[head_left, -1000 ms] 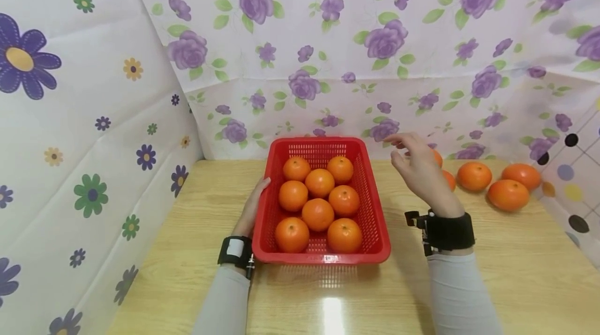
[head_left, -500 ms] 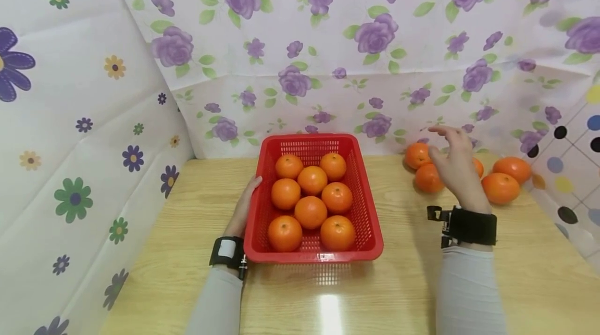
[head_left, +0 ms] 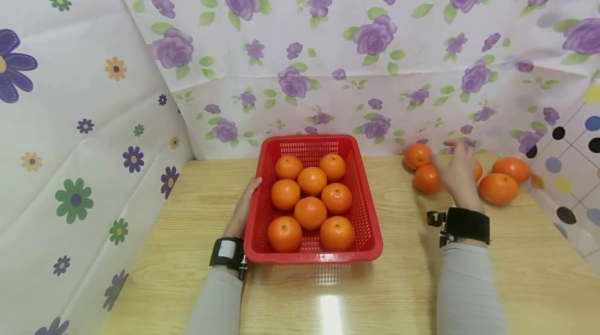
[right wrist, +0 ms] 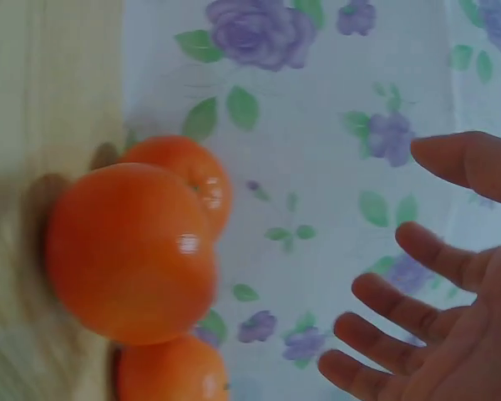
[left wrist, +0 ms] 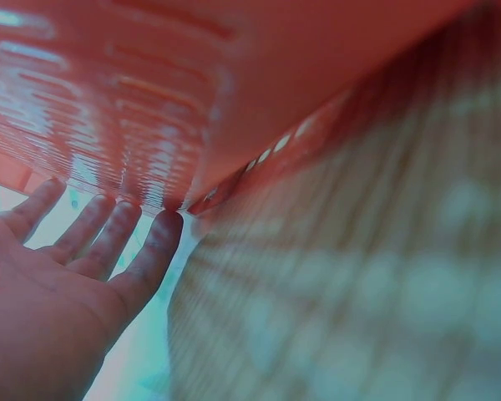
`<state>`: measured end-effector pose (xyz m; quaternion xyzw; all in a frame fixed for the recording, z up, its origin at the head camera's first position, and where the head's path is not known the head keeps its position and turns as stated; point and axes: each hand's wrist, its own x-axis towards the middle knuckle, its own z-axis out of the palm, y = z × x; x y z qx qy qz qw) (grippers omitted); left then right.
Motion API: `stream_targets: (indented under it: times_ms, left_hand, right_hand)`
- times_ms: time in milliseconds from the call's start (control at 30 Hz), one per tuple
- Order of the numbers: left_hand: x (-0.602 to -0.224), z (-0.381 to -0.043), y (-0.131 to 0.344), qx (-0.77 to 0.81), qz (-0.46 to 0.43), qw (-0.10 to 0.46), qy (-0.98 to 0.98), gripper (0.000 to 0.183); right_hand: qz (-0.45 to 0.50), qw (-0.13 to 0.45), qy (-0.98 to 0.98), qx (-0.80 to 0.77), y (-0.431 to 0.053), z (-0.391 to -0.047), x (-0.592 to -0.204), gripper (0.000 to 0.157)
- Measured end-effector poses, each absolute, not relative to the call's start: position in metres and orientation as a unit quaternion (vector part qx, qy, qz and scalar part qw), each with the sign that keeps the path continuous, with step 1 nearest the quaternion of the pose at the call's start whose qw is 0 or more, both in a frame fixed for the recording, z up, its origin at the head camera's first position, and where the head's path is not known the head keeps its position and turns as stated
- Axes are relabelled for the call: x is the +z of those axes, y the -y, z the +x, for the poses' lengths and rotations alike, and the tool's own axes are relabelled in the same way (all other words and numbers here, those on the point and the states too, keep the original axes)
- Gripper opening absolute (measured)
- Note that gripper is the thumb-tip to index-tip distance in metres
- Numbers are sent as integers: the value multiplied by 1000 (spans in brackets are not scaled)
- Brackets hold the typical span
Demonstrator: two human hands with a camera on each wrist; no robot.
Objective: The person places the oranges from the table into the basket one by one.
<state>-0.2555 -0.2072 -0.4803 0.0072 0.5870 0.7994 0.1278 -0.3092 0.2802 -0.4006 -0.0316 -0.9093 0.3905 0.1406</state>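
Against the left wall of a red plastic basket (head_left: 314,258) lies my left hand (head_left: 244,207). Its straight fingers (left wrist: 154,251) reach the slotted side of the basket in the left wrist view. Inside the basket sit several oranges (head_left: 311,213). My right hand (head_left: 459,173) is over a loose group on the right, holding nothing. In the right wrist view its fingers (right wrist: 392,305) are spread apart, beside and clear of a near orange (right wrist: 129,251). Two oranges behind that one are partly covered by it. The head view has another orange (head_left: 477,170) partly hidden behind the right hand.
Two more oranges (head_left: 499,188) lie at the far right of the wooden table (head_left: 403,277), near a dotted side cloth (head_left: 574,189). A flowered cloth (head_left: 328,38) stands along the back edge. Another patterned cloth (head_left: 94,90) closes the left side.
My right hand has moved right from beside the basket to the loose oranges, then lowered a little. The head view has shifted slightly. My left hand stays at the basket.
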Motion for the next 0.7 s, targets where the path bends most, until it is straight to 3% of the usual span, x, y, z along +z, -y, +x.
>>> stream_targets:
  times_ms: [367,700]
  left_hand:
    - [-484,-257,208,799,9,129,-588,59]
    - [-480,-256,209,800,19,134,-585,59]
  right_hand:
    - [-56,88,922,372,-283,-330,-443,75]
    - [-93,47,917,384,-280,-335,-458,84]
